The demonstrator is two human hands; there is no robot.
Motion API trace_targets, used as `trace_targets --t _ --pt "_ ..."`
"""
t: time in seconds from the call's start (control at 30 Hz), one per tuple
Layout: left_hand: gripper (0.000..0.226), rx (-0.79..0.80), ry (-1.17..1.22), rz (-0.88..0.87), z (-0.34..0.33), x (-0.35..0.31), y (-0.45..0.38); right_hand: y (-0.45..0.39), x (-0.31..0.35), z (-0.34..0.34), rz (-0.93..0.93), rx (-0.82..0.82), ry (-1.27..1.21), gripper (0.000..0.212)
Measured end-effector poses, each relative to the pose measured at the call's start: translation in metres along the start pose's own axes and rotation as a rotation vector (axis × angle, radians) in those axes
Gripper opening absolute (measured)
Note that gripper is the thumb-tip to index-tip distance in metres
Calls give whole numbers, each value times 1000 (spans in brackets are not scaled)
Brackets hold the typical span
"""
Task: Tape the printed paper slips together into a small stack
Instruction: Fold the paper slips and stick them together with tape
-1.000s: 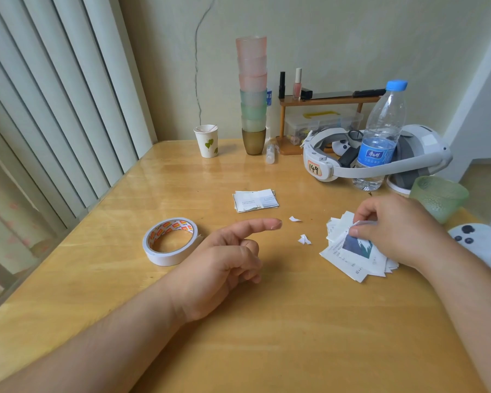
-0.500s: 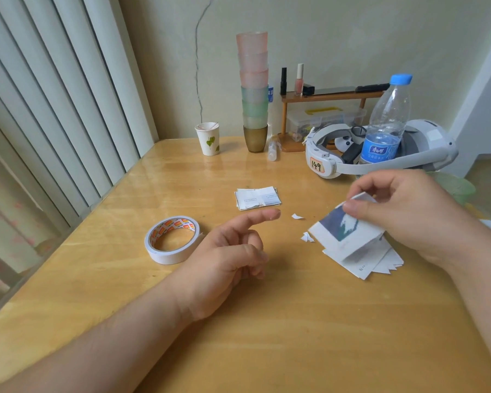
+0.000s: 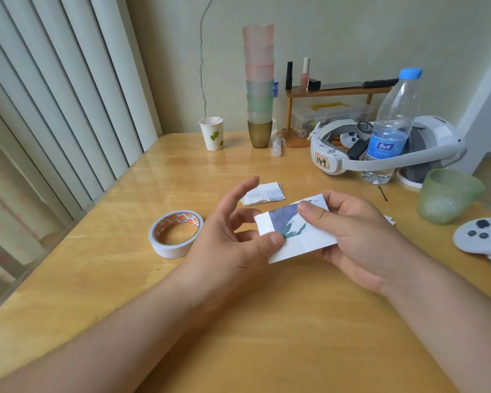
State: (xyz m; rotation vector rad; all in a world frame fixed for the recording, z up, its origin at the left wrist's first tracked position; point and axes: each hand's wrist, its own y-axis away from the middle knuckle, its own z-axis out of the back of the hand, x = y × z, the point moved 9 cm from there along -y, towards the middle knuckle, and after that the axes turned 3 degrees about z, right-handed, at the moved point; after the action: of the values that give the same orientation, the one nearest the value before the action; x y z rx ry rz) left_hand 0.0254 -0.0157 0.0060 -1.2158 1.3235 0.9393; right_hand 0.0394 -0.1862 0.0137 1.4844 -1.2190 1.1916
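Observation:
A white paper slip (image 3: pixel 304 239) with a blue-green print is held above the table between both hands. My right hand (image 3: pixel 360 239) grips its right end, thumb on top. My left hand (image 3: pixel 233 239) pinches its lower left edge with the thumb, index finger raised. A small stack of printed slips (image 3: pixel 262 194) lies on the wooden table (image 3: pixel 267 336) just behind my hands. The roll of white tape (image 3: pixel 176 234) lies flat to the left of my left hand. The pile of loose slips (image 3: pixel 389 220) is almost wholly hidden behind my right hand.
A water bottle (image 3: pixel 391 129), a white headset (image 3: pixel 380 154) and a green glass cup (image 3: pixel 445 195) stand at the right. A game controller (image 3: pixel 482 236) lies at the right edge. A tall stack of cups (image 3: pixel 258 86), a paper cup (image 3: pixel 212 133) and a small wooden shelf (image 3: pixel 338 90) stand at the back.
My right hand lifted a printed slip off the loose pile and carried it left. My left hand rose from the table and took hold of the slip's left edge.

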Motion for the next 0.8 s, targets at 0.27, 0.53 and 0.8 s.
trace_targets --t 0.27,0.53,0.8 --pt "70 -13 -97 -84 8 -3 -3 0 -12 2 -101 8 8 19" --pt "49 99 -1021 -511 -9 -33 14 -1 -17 -2 -148 45 -18 25" --pt "48 101 -1294 -599 -15 -40 16 1 -17 -2 -188 92 -13 27"
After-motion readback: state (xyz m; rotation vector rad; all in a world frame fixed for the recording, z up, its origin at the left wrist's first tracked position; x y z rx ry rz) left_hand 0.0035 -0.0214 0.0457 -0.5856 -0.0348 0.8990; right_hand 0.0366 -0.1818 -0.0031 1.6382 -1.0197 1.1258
